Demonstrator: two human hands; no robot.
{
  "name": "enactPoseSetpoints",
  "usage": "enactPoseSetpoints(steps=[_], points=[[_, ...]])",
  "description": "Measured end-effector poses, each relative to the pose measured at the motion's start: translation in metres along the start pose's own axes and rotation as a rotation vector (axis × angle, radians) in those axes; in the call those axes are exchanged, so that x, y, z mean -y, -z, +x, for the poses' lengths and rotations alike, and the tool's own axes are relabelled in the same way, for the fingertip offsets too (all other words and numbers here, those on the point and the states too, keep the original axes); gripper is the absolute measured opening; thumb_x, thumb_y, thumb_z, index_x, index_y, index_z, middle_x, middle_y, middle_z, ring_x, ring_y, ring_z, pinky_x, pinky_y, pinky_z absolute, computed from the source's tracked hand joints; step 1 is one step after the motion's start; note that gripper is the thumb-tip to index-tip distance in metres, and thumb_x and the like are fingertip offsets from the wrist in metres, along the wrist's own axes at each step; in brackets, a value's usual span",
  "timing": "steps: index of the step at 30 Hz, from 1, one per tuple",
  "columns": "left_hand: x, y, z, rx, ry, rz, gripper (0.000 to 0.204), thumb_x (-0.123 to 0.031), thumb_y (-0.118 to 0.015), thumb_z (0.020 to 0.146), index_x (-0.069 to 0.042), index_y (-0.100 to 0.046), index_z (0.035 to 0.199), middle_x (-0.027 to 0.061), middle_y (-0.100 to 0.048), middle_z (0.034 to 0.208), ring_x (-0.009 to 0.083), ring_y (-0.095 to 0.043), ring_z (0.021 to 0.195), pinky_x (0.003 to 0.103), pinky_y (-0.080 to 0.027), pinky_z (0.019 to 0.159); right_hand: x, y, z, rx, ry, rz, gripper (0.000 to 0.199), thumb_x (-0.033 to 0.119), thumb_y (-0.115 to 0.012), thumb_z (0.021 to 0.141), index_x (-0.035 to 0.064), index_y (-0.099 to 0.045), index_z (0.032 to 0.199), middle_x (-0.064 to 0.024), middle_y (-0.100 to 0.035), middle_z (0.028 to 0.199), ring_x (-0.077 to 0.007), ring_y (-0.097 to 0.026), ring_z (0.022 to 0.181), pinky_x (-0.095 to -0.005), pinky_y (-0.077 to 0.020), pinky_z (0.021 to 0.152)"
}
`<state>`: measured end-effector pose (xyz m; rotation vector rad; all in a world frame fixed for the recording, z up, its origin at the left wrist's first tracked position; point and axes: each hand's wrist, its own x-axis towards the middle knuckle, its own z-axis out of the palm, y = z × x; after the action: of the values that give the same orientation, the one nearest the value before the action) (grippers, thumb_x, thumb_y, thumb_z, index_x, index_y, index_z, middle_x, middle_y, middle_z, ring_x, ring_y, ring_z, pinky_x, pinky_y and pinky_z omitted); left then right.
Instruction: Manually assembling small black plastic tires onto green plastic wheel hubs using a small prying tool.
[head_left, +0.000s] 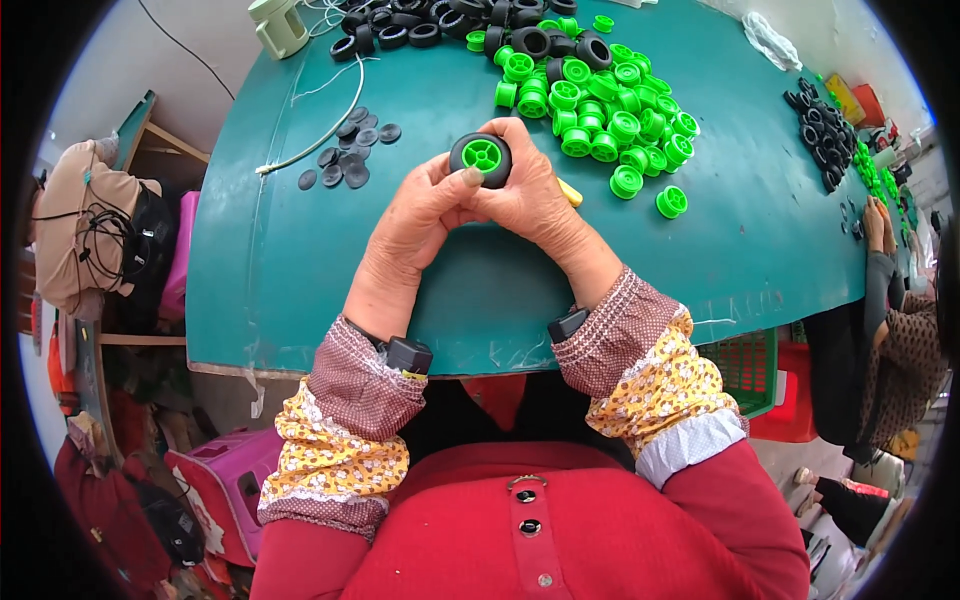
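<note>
Both of my hands are closed round one small toy wheel, a black tyre with a green spoked hub, held above the table. My left hand grips its left and lower side, the thumb pressing near the hub's lower edge. My right hand wraps the right side, its fingers over the top. Just beside my right hand lies a yellow object, mostly hidden. To the right is a heap of green wheel hubs; one single hub sits apart from it. Black tyres are piled at the far side.
Several flat black discs lie left of my hands, near a bent pale tube. A cream container stands at the far left of the green table. At far right, another person's hands are near more tyres and hubs.
</note>
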<state>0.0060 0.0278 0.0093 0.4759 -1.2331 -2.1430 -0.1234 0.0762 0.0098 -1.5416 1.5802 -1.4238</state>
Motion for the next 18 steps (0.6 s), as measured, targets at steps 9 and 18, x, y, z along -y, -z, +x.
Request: enactPoseSetpoints(steps=[9, 18], points=[[-0.007, 0.016, 0.002, -0.021, 0.071, 0.114, 0.027, -0.014, -0.058, 0.072, 0.002, -0.055, 0.093, 0.0043, -0.058, 0.076, 0.0092, -0.056, 0.06, 0.021, -0.046, 0.056, -0.007, 0.005, 0.005, 0.108, 0.286, -0.017, 0.059, 0.016, -0.075, 0.06, 0.0034, -0.044, 0.109, -0.0075, -0.056, 0.092, -0.0143, -0.056, 0.08, -0.0277, -0.0471, 0.07], [-0.003, 0.015, 0.001, 0.03, 0.041, -0.016, 0.029, -0.025, -0.051, 0.083, 0.003, -0.055, 0.093, 0.0087, -0.059, 0.076, 0.0135, -0.058, 0.061, 0.022, -0.049, 0.053, 0.015, 0.002, 0.001, 0.119, -0.104, 0.147, 0.054, 0.016, -0.075, 0.059, 0.0009, -0.045, 0.102, -0.0075, -0.058, 0.082, -0.0133, -0.06, 0.065, -0.0254, -0.0492, 0.058]])
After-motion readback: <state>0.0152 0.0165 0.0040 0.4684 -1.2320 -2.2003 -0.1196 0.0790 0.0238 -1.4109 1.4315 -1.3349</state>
